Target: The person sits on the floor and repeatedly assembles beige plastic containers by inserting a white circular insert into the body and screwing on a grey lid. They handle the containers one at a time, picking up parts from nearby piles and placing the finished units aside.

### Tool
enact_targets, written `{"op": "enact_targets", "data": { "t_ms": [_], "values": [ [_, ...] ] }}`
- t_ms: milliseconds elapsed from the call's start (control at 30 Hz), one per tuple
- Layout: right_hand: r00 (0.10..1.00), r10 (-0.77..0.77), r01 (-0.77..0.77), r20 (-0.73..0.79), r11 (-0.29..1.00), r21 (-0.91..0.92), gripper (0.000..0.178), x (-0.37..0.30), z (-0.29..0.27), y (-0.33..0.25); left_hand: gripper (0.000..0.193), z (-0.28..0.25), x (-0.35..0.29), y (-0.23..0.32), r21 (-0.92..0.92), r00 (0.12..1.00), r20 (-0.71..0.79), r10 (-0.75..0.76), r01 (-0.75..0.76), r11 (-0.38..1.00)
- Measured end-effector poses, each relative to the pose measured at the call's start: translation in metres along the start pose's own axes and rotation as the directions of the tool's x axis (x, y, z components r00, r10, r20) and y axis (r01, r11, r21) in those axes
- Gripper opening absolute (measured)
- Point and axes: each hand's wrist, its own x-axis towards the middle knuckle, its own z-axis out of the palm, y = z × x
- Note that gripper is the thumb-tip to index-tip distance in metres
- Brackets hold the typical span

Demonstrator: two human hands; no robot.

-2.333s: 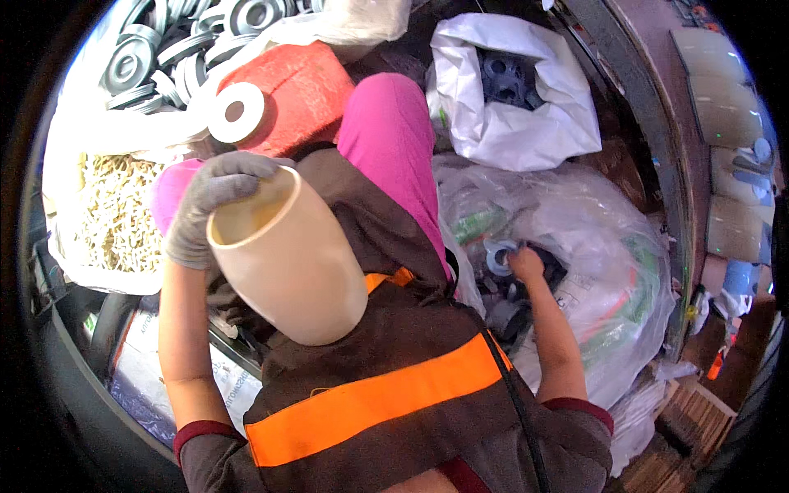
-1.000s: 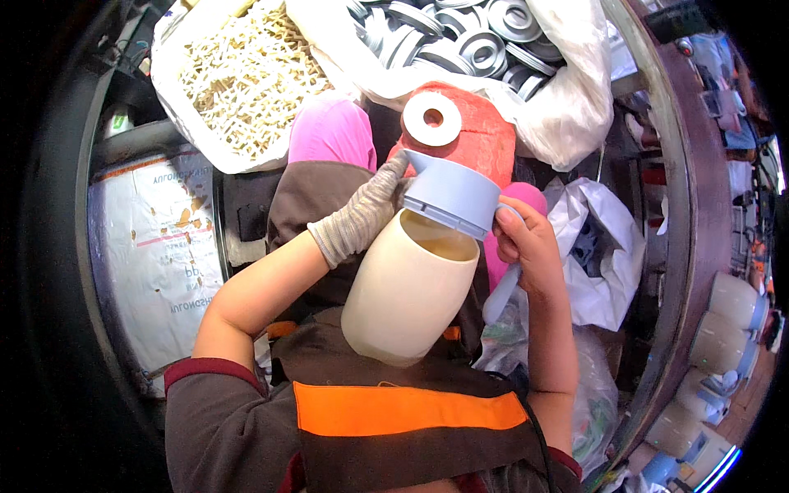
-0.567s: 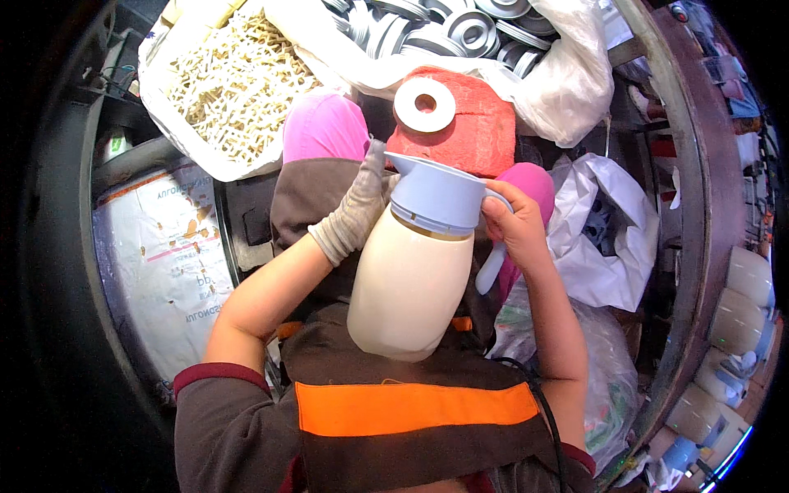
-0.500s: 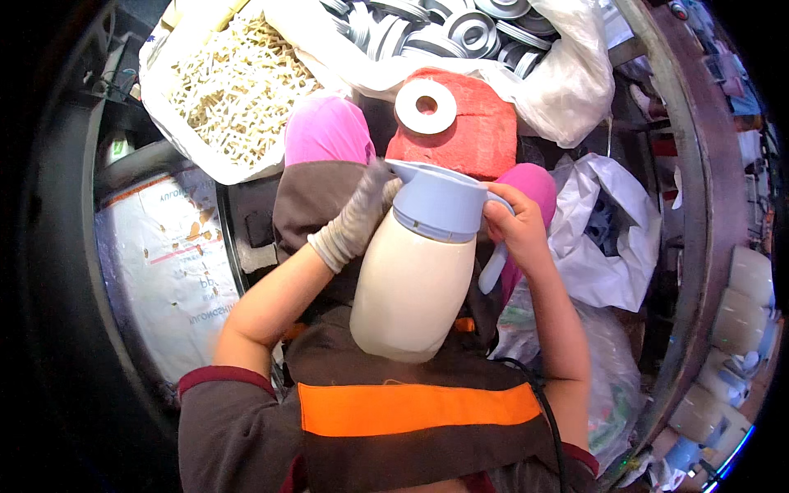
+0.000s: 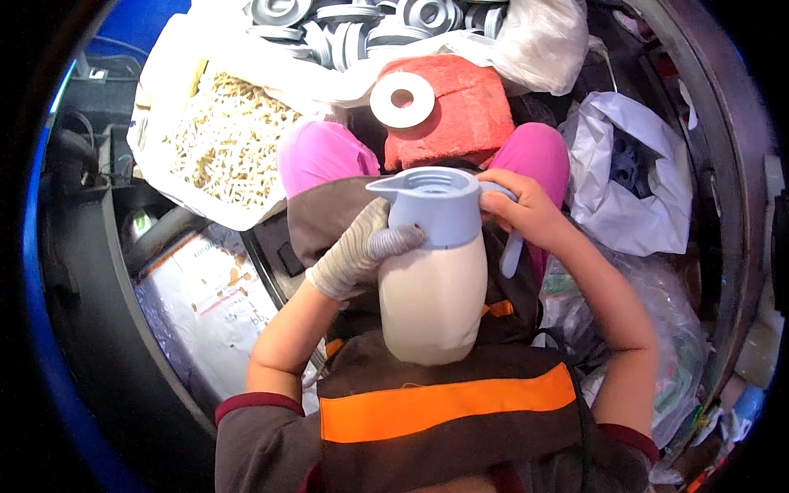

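A thermos jug (image 5: 431, 304) with a cream body and a blue-grey collar, spout and handle stands nearly upright against my lap. My left hand (image 5: 357, 251), in a striped knit glove, is closed around the left side of the collar. Its thumb presses on the front where collar and body meet, and some fingers are hidden behind the jug. My right hand (image 5: 526, 209), bare, grips the handle at the upper right. The handle's lower end (image 5: 510, 255) shows below that hand. The jug's top shows a round, ridged opening with no lid on it.
Beyond my knees lies a red cloth pad (image 5: 464, 115) with a white ring (image 5: 380, 100) on it. A white bag (image 5: 152, 135) of small cream pieces is far left. Another bag (image 5: 546, 45) holds grey ring-shaped parts. At right are a white bag (image 5: 662, 205) and clear plastic (image 5: 657, 329).
My left hand has moved from beside the spout to wrap the collar, thumb in front. The jug is more upright, its top turned toward me. The whole view has shifted.
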Motion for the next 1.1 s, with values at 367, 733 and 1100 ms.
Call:
{"op": "enact_targets", "data": {
  "t_ms": [367,733,1100],
  "values": [
    [0.971,0.075,-0.093,0.225,0.993,0.068,0.033,-0.039,-0.039,-0.049,0.062,-0.029,0.037,0.036,0.434,0.965,0.118,0.233,-0.261,0.862],
    [0.846,-0.240,0.242,-0.476,0.969,-0.060,0.034,-0.037,-0.085,-0.085,0.050,-0.118,0.170,0.018,0.943,0.861,-0.086,0.502,0.233,-0.239],
    [0.761,-0.536,0.313,-0.365,0.797,-0.517,0.042,0.049,-0.041,-0.068,0.066,0.012,0.080,0.170,0.954,0.569,0.299,0.766,-0.203,-0.221]
  ]
}}
